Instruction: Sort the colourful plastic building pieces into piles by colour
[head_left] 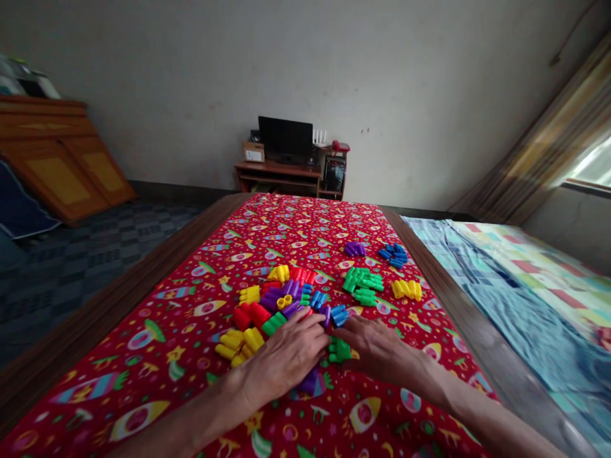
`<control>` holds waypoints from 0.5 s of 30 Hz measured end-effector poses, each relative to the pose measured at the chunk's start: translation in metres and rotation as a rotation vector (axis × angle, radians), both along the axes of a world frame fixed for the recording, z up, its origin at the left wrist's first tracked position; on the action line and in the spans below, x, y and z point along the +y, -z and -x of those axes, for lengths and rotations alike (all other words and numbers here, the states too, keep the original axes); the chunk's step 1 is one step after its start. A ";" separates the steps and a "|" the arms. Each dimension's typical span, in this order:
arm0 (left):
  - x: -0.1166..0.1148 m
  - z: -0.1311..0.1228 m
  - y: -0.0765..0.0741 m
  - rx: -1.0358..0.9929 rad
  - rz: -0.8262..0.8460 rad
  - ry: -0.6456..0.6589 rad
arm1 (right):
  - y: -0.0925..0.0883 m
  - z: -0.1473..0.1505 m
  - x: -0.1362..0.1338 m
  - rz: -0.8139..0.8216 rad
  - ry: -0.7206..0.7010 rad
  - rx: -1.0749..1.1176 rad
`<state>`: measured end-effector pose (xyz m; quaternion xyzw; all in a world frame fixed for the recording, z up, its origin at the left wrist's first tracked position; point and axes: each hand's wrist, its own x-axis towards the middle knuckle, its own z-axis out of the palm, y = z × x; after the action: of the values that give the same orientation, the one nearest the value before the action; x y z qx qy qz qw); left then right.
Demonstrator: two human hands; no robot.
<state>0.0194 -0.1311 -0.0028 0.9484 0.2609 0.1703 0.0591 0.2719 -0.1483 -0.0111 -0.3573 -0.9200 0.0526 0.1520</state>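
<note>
Several plastic building blocks made of joined tubes lie in a mixed pile on a red patterned cloth (pixel 229 362). My left hand (pixel 298 346) rests over the pile's near right side, fingers stretched forward, beside a purple block (pixel 326 315) and a green block (pixel 274 324). A purple block (pixel 310 383) shows partly under its palm. My right hand (pixel 370 340) reaches in from the right with fingers extended, its fingertips close to a blue block (pixel 340 315). Another green block (pixel 339 350) lies just below those fingers. The undersides of both hands are hidden.
Right of the pile stand separate groups of green blocks (pixel 363 286), yellow blocks (pixel 407 290), purple blocks (pixel 355 249) and blue blocks (pixel 393 254). Yellow blocks (pixel 233 342) and red blocks (pixel 251 315) edge the pile's left. A bed (pixel 506 305) adjoins the table's right side.
</note>
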 end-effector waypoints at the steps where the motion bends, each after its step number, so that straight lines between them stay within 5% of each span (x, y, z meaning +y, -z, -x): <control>1: 0.002 0.000 -0.004 0.021 0.010 -0.007 | 0.009 0.000 -0.005 -0.067 0.009 -0.006; 4: 0.006 -0.001 -0.015 0.057 0.019 -0.006 | 0.015 -0.006 0.000 -0.137 0.032 -0.014; 11: 0.019 0.015 -0.018 -0.091 -0.082 -0.001 | -0.034 -0.037 0.069 -0.207 0.327 0.100; 15: 0.041 0.031 -0.008 -0.127 -0.134 -0.138 | -0.024 -0.049 0.088 -0.266 0.322 0.235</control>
<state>-0.0118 -0.0904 0.0055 0.9173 0.3092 0.2508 0.0003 0.3210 -0.0601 0.0127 -0.4678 -0.8259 -0.0527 0.3103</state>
